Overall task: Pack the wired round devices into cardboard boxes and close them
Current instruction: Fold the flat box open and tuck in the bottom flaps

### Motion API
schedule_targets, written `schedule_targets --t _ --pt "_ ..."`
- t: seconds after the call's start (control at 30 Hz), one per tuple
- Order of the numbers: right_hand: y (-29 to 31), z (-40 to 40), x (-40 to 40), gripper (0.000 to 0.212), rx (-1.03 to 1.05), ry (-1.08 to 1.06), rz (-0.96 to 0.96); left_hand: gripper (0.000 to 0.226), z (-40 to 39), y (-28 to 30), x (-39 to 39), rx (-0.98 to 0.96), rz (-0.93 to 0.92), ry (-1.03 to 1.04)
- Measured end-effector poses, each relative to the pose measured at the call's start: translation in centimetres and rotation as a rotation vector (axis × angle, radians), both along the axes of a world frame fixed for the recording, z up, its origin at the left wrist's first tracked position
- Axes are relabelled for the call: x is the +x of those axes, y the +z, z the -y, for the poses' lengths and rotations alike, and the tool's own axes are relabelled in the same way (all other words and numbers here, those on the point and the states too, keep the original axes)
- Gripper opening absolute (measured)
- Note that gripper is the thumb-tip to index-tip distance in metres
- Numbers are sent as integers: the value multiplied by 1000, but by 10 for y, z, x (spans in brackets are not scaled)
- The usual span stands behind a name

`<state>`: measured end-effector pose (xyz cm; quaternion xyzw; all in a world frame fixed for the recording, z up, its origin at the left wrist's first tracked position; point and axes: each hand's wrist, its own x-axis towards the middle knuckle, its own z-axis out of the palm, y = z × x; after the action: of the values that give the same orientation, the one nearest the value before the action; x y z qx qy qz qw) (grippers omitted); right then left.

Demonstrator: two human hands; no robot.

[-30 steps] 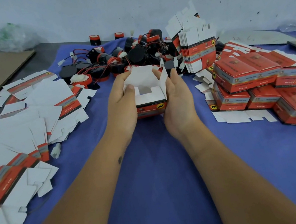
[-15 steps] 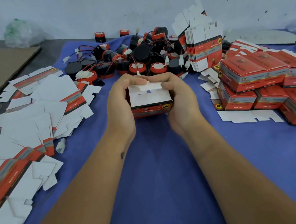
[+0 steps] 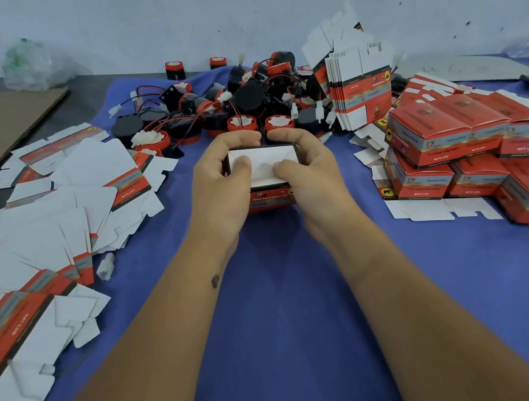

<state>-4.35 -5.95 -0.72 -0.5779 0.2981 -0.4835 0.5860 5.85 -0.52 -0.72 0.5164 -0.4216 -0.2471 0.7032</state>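
Both your hands grip one red cardboard box (image 3: 267, 196) near the middle of the desk (image 3: 282, 301), which is covered by a blue cloth. Your left hand (image 3: 222, 186) curls round the box's left side, its thumb pressing on the white flaps (image 3: 264, 165); your right hand (image 3: 307, 172) curls round the right side, its thumb pressing the flaps from that side. The fingers of both hands wrap over the far edge, so the box is braced while the thumbs push the flaps flat. This looks like the folding of one end of the box; whether a device is already inside cannot be told, since the flaps cover the opening.

The pile of wired round devices (image 3: 241, 103), black and red with white plugs, lies just beyond the box toward the far edge of the desk, within easy reach for the next pick. Flat unfolded boxes (image 3: 59, 205) spread along the left edge, and a standing bundle of flat boxes (image 3: 361, 88) leans beside the pile. Closed boxes (image 3: 446, 133) are stacked toward the right edge, apart from the unpacked stock.
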Motion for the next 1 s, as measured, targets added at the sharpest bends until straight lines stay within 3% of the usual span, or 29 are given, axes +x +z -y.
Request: schedule_targets --t 0.17,0.3,0.37,0.47,0.5,0.57,0.63,0.73,0.8,0.9,0.97,1.0 --pt "-1 -2 0 20 21 -35 -80 30 3 -5 0 36 -136 -61" --pt "-6 -4 4 11 -173 -158 -324 23 2 2 3 189 -399 -103" --pt "-7 -5 2 12 -152 -121 -322 27 2 5 4 193 -386 -105" --pt "-5 -4 -1 12 -71 -70 -183 27 4 10 4 208 -216 45" --pt "-3 -3 -2 14 -59 -77 -151 33 5 11 4 237 -121 102" --pt "0 -3 -4 16 -71 -86 -93 67 4 15 5 349 52 215" --pt "2 -3 -4 17 -88 -65 -9 94 1 17 6 475 102 246" --pt "0 -4 -3 24 -183 -33 -41 112 -7 9 9 409 142 157" --pt "-4 -5 0 29 -254 32 -120 90 -7 3 10 300 89 101" --pt "-9 -3 0 48 -215 36 -132 31 -3 -3 14 250 124 152" --pt "-11 3 -5 52 -226 -120 -300 27 -2 -4 18 226 37 178" --pt "-13 9 -9 54 -278 -209 -475 29 -1 -4 20 214 -25 194"
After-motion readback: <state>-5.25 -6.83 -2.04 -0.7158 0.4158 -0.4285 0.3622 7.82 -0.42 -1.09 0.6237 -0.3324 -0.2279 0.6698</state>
